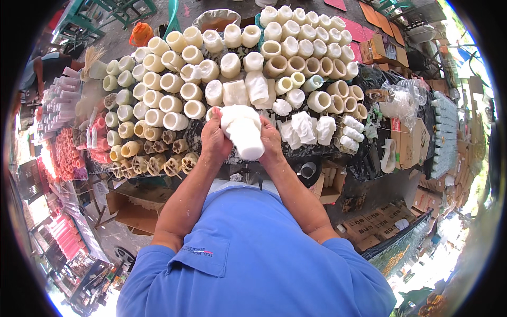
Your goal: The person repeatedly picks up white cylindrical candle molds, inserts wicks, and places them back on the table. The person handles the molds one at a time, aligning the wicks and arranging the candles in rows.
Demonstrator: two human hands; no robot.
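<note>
In front of my chest, over the near edge of the table, I hold a white wax candle (249, 145) with both hands. Its smooth round end tilts toward me. Around the far end sits a wider, bulging white part (236, 115); whether that is cloth or wax I cannot tell. My left hand (216, 140) grips the left side, thumb up along it. The fingers of my right hand (271, 141) close round the right side, partly hidden behind the candle. Just beyond stand a white wrapped cylinder (257, 87) and a squat cream candle (235, 93).
Rows of hollow cream candles (171, 83) cover the table, with crumpled white pieces (302, 129) to the right. Pink candles (63, 100) stand far left. An open cardboard box (140, 208) sits below left; a dark mug (308, 170) is near my right forearm. Clear plastic (401, 100) lies right.
</note>
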